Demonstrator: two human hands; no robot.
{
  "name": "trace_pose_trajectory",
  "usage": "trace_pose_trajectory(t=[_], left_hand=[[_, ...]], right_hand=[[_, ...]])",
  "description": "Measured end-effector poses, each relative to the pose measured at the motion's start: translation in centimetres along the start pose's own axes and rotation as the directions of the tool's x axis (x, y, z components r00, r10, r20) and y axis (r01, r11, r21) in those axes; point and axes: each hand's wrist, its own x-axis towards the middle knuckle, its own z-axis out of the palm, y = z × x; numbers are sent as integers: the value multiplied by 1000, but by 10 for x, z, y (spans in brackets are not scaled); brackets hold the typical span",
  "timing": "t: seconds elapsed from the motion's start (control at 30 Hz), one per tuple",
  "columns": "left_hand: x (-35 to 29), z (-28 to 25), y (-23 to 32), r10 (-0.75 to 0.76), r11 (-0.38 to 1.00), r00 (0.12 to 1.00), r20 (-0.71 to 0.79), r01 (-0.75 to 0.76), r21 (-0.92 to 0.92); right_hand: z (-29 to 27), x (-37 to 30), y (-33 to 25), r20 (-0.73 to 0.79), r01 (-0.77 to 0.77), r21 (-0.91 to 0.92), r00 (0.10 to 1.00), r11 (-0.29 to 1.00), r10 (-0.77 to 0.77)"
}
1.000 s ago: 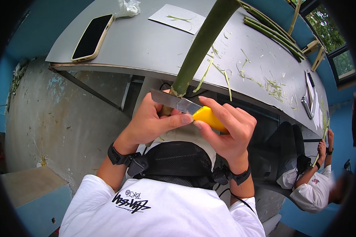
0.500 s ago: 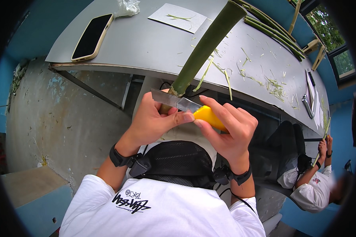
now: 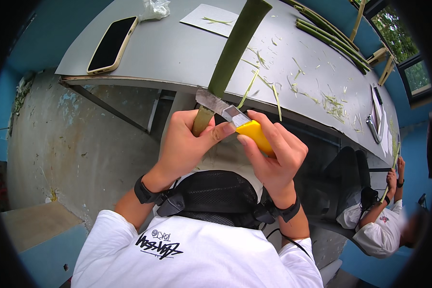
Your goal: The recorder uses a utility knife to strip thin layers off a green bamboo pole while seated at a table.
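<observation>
A thick green bamboo stalk slants from my hands up across the table edge. My left hand wraps round its paler lower end, the thumb reaching over toward the knife. In my right hand is a yellow-handled utility knife. Its wide steel blade lies across the stalk just above my left hand, tip pointing up and left. The left thumb touches the knife near where blade and handle meet. My left palm and some fingers are hidden behind the stalk.
On the grey table lie a phone, a white card, a crumpled plastic bag, green shavings and several bamboo stalks. A metal tool rests at the right. Another person sits there, holding a strip.
The bamboo's upper end has swung left. The knife blade has moved up along the stalk and tilted more steeply, with my right hand turning with it.
</observation>
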Motion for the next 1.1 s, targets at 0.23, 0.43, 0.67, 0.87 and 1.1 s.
trace_pose_trajectory(t=[0.23, 0.43, 0.67, 0.87, 1.1], left_hand=[[3, -7, -3, -54, 987, 995, 81, 65, -150], [7, -27, 4, 49, 852, 941, 335, 135, -505], [5, -21, 5, 107, 788, 916, 385, 158, -595], [7, -20, -3, 230, 839, 875, 426, 44, -542], [9, -18, -3, 239, 878, 891, 385, -29, -478]], right_hand=[[8, -1, 4, -14, -19, 50, 1000, 999, 19], [4, 2, 4, 34, -14, 89, 999, 996, 11], [0, 6, 3, 77, -26, 127, 997, 992, 17], [-4, 7, 2, 88, -43, 171, 996, 984, 28], [-8, 6, 3, 80, 3, 120, 997, 993, -13]])
